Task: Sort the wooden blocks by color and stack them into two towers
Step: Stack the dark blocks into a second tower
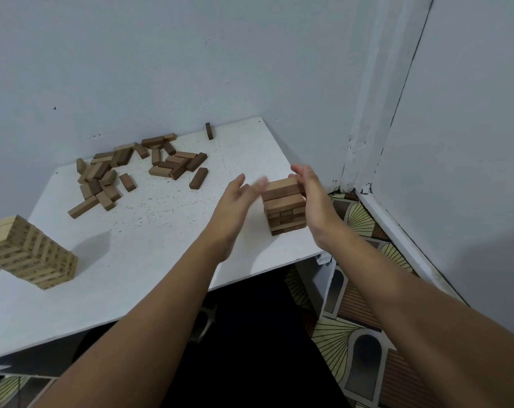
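Observation:
A short tower of brown blocks (285, 210) stands near the right edge of the white table (149, 231). My right hand (311, 198) lies flat against the tower's right side, fingers straight. My left hand (235, 201) is just left of the tower with fingers extended and blurred, near its top layer. A taller tower of light blocks (29, 254) stands at the table's left front. A loose pile of mixed brown and light blocks (132, 169) lies at the back left.
One dark block (209, 131) stands alone against the wall (161, 69) at the back. The table sits in a room corner, with patterned floor tiles (361, 334) to the right and below.

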`<state>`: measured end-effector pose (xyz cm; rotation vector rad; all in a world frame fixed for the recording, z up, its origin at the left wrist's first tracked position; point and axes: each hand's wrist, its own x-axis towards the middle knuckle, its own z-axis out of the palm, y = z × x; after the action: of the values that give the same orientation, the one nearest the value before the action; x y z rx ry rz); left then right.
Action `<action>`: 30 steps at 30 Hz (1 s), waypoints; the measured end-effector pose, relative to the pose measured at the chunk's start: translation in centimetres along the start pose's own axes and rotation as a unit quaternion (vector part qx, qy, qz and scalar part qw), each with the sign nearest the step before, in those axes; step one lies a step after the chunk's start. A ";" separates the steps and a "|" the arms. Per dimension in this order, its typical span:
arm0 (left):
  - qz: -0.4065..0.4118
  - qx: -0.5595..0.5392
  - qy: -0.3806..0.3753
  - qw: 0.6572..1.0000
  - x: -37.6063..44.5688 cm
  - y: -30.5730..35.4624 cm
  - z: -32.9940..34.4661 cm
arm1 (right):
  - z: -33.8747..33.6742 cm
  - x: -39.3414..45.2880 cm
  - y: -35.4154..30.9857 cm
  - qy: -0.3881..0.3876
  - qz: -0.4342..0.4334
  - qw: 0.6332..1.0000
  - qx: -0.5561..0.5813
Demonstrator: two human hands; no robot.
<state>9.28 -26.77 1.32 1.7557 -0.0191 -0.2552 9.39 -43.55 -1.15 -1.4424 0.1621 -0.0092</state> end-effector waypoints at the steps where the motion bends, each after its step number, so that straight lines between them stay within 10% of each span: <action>1: -0.007 -0.043 0.025 0.999 -0.5 0.1 0.7 | 0.1 -0.2 0.1 0.001 0.001 1.000 0.007; 30: 0.007 -0.184 0.046 0.982 -3.3 1.1 7.2 | 0.4 -0.8 0.0 -0.010 0.020 1.000 0.018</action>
<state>4.87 -33.48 1.66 1.3957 0.0782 -0.1536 8.66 -43.10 -1.01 -1.4022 0.1735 0.0361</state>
